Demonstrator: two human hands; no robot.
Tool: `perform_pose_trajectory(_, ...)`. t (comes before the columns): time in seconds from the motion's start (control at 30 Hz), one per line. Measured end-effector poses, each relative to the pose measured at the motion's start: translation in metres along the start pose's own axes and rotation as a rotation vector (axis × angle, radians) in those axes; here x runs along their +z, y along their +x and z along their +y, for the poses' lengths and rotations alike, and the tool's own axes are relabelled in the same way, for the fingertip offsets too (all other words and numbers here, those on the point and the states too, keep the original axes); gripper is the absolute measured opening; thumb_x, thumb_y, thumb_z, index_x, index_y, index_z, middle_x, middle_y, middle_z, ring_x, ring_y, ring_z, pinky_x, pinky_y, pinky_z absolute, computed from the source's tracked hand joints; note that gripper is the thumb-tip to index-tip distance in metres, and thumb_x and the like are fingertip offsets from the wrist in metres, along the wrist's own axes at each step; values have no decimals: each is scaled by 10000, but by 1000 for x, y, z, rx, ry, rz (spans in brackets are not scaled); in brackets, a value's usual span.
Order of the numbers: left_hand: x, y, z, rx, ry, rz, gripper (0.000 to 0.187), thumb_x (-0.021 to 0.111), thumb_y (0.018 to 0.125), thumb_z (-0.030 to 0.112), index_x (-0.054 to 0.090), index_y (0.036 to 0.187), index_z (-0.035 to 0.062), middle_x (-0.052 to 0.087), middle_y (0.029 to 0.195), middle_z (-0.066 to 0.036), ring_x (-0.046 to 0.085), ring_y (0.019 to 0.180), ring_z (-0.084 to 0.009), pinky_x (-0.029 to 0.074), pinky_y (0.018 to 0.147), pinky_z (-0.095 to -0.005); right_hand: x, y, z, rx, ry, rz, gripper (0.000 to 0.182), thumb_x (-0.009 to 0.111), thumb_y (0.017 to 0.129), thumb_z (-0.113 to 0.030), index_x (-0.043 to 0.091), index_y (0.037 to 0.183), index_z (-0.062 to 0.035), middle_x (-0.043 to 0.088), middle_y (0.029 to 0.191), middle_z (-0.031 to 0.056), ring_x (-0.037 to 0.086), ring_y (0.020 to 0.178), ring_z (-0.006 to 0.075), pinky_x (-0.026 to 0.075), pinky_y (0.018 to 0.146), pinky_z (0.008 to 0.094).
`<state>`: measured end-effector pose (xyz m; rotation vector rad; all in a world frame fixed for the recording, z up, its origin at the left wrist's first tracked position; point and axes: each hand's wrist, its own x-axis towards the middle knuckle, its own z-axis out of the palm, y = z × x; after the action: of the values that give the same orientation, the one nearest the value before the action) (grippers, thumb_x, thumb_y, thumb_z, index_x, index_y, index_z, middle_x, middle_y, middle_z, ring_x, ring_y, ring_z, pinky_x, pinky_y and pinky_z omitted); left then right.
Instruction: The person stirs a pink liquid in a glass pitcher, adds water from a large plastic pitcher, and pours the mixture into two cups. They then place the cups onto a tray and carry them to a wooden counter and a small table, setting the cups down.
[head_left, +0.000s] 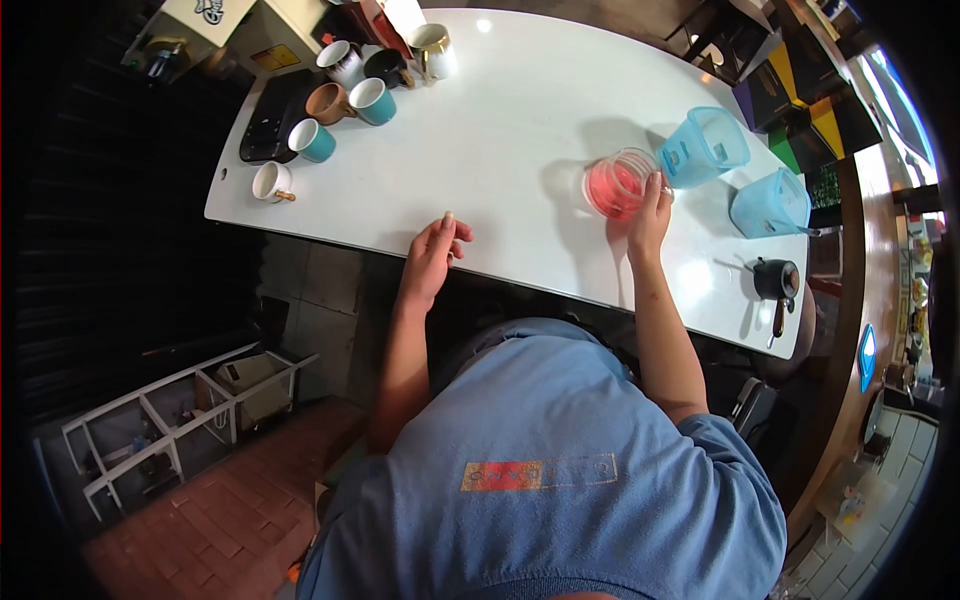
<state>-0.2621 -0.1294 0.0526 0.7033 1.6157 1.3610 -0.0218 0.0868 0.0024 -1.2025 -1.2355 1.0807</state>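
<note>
A clear glass jug (pixel 621 184) with red liquid in it stands at the right half of the white table (pixel 500 130). My right hand (pixel 650 218) is closed at its near right side, thumb up along the glass. Just beyond that hand are two translucent blue plastic pitchers, one blue pitcher (pixel 703 150) close behind the jug and a second blue pitcher (pixel 772 205) to the right. Over the table's front edge, my left hand (pixel 432 258) hovers with loosely curled fingers and nothing in it.
At the left stand several mugs, among them a teal cup (pixel 312 141), a brown mug (pixel 327 103) and a white mug (pixel 272 182). A black tray (pixel 275 115) lies behind them. Near the right corner sits a small black pot (pixel 775 279) with a handle.
</note>
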Motion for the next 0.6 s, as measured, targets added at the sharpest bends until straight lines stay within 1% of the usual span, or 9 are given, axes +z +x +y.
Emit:
perform_pose_trajectory(0.03, 0, -4, -1, 4, -4, 4, 414, 408, 1012, 408, 626, 918, 69, 623, 855, -12, 500, 697, -46, 384, 615, -201, 4, 2, -3, -8, 21, 9, 605, 483, 974, -393, 429, 1344, 82, 460, 1372, 210, 456, 1257, 278, 336, 1060, 342)
perform_pose_trajectory(0.13, -4, -11, -7, -3, -42, 22, 425, 397, 1015, 413, 620, 929, 62, 623, 858, -15, 501, 690, -46, 388, 614, -205, 11, 4, -11, 14, 150, 12, 591, 501, 966, -353, 422, 1338, 99, 452, 1382, 205, 459, 1252, 283, 335, 1058, 345)
perform_pose_trajectory(0.17, -5, -14, -7, -12, -51, 32, 441, 390, 1016, 424, 614, 940, 52, 621, 861, -20, 504, 685, -48, 388, 607, -209, 10, 7, -14, 17, 126, -14, 538, 445, 970, -285, 416, 1335, 110, 442, 1391, 204, 454, 1256, 273, 334, 1057, 341)
perform_pose_trajectory(0.2, -6, -17, -8, -7, -52, 40, 441, 390, 1016, 424, 614, 940, 52, 621, 861, -20, 504, 685, -48, 388, 607, -209, 11, 12, -10, 14, 130, -21, 538, 445, 970, -285, 416, 1335, 110, 442, 1391, 204, 454, 1256, 273, 334, 1057, 341)
perform_pose_trajectory(0.27, -7, -21, -11, -14, -83, 65, 465, 375, 1017, 441, 609, 937, 47, 620, 863, -24, 503, 682, -51, 386, 604, -209, 15, 21, 0, 19, 199, 28, 506, 365, 967, -232, 413, 1341, 105, 443, 1386, 204, 456, 1252, 264, 341, 1051, 337)
perform_pose_trajectory(0.4, -6, -28, -15, -22, -112, 113, 482, 358, 1018, 455, 604, 934, 48, 619, 858, -27, 502, 678, -55, 382, 601, -207, 28, 27, -2, 38, 214, 44, 508, 309, 962, -217, 403, 1340, 109, 466, 1363, 215, 463, 1236, 252, 341, 1052, 339)
perform_pose_trajectory(0.5, -2, -32, -20, -40, -100, 151, 490, 345, 1018, 464, 599, 938, 52, 619, 863, -30, 502, 679, -59, 381, 603, -206, 40, 11, -32, 70, 288, -154, 530, 314, 949, -204, 345, 1367, 121, 506, 1323, 227, 484, 1196, 240, 328, 1061, 356)
perform_pose_trajectory(0.53, 1, -33, -19, -40, -116, 174, 493, 353, 1015, 465, 611, 928, 54, 624, 847, -21, 499, 670, -55, 379, 595, -203, 40, 6, -37, 75, 284, -158, 530, 314, 949, -204, 345, 1367, 121, 506, 1323, 227, 484, 1196, 240, 328, 1061, 356)
perform_pose_trajectory(0.6, 4, -35, -20, -47, -130, 195, 497, 361, 1011, 467, 623, 917, 55, 629, 831, -12, 496, 661, -50, 377, 588, -201, 34, -3, -51, 9, 223, -417, 559, 343, 903, -202, 372, 1364, 113, 526, 1315, 213, 490, 1201, 256, 319, 1070, 363)
